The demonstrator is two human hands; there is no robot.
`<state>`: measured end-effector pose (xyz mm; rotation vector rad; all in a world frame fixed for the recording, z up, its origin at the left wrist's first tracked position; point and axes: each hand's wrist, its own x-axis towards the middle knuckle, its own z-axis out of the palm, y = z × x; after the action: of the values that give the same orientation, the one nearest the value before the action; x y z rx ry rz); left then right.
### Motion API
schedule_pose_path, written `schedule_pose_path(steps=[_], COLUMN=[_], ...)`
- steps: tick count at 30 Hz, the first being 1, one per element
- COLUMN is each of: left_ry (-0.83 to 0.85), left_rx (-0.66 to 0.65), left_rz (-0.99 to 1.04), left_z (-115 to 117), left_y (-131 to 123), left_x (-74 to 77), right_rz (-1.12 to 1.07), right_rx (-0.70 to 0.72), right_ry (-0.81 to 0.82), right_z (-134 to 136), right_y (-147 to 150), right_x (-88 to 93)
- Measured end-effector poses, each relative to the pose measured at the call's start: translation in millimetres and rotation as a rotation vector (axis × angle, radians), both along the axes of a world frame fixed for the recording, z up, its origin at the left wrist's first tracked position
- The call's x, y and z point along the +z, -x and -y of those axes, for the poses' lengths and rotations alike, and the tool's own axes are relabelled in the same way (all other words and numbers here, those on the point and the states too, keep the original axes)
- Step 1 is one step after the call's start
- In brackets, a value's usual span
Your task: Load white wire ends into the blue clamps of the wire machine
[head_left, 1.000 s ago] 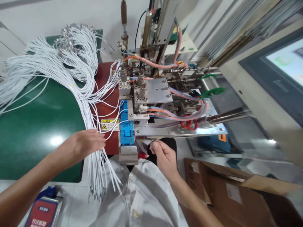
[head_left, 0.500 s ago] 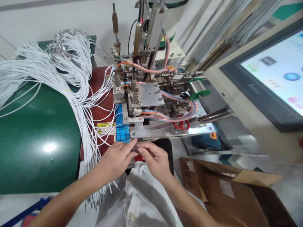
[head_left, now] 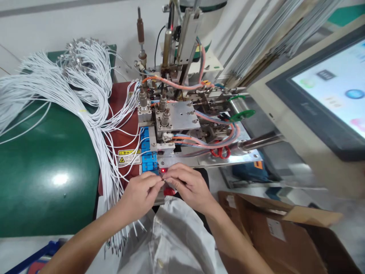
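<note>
My left hand (head_left: 143,192) and my right hand (head_left: 186,186) meet fingertip to fingertip at the machine's front edge. Both are closed in a pinch around something small and dark between them, too small to name. Just beyond my left fingers sits a row of blue clamp blocks (head_left: 148,156) with white wires lying across it. A lit red spot (head_left: 163,171) shows above the fingertips, and a red part (head_left: 169,191) lies beneath them. The bundle of white wires (head_left: 95,133) hangs down to the left of my left wrist.
The metal machine (head_left: 182,116) with orange and clear hoses fills the centre. At left is a green surface (head_left: 48,179). A touchscreen (head_left: 333,87) juts in from the right, above an open cardboard box (head_left: 288,232). A wire spool (head_left: 241,108) stands at the machine's right.
My left fingers have drawn back from the machine's edge into a pinch against my right fingertips. A red light now shows near them. The view has shifted slightly.
</note>
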<state>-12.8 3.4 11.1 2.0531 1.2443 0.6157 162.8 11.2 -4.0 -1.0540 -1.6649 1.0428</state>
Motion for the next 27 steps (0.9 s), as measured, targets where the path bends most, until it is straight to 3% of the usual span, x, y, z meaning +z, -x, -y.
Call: schedule_pose_path(steps=[2,4,6,15,21,27], left_ry=[0.145,0.236,0.271,0.268,0.265,0.289], left_rx=[0.084,0.184,0.263,0.341,0.439,0.429], left_rz=[0.136,0.233,0.284,0.327,0.349,0.37], left_z=[-3.4,-5.9,-6.7,-1.9,3.1,4.6], left_y=[1.0,1.8,1.5,-5.5,-10.5,-11.0], left_x=[1.3,0.0,-2.6,-10.2,-19.3,-21.8], right_rz=[-0.092,-0.195,-0.205,-0.112,-0.23,-0.305], right_rx=[-0.093,-0.301,-0.368,-0.391,-0.456,-0.468], right_ry=[0.064,0.134,0.129,0.114,0.22,0.266], right_z=[3.0,9.1,14.9,13.5,17.3,15.8], right_y=[6.4,16.3,25.9,35.5,45.2,47.7], right_x=[-4.1,-10.8,-16.6,-13.0,-19.0,-20.3])
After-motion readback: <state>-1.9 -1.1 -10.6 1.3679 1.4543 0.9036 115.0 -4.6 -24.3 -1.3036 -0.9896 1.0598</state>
